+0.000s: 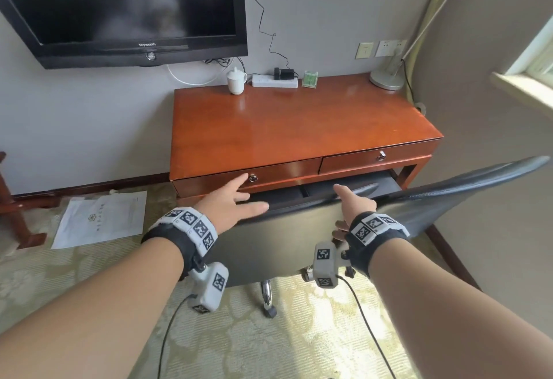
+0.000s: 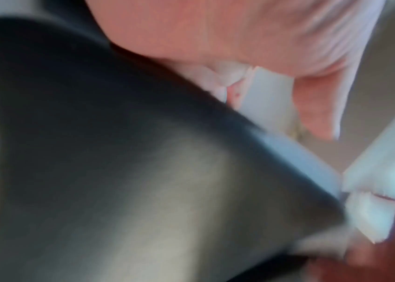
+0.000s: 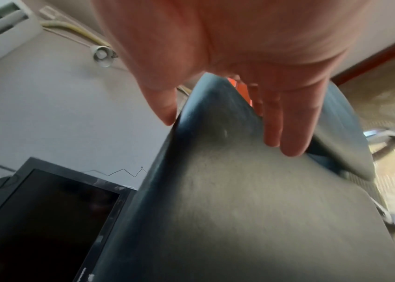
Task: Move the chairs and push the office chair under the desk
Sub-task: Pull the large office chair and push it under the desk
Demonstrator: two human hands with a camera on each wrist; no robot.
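The black office chair (image 1: 299, 244) stands in front of the red-brown wooden desk (image 1: 299, 121), its backrest towards me and its seat reaching under the desk's drawers. My left hand (image 1: 251, 196) hovers with straight, spread fingers at the backrest's top left corner. My right hand (image 1: 344, 208) straddles the top edge, thumb forward over it. In the right wrist view the straight fingers (image 3: 285, 124) lie flat on the chair (image 3: 240, 190) back. The left wrist view is blurred, showing my left hand (image 2: 215, 38) just above the chair (image 2: 119, 152) edge.
A black TV (image 1: 119, 5) hangs on the wall above left. A white lidded cup (image 1: 235, 81), power strip (image 1: 274, 81) and lamp base (image 1: 386, 79) stand along the desk's back edge. White paper (image 1: 101, 218) lies on the carpet beside dark wooden furniture (image 1: 9, 199).
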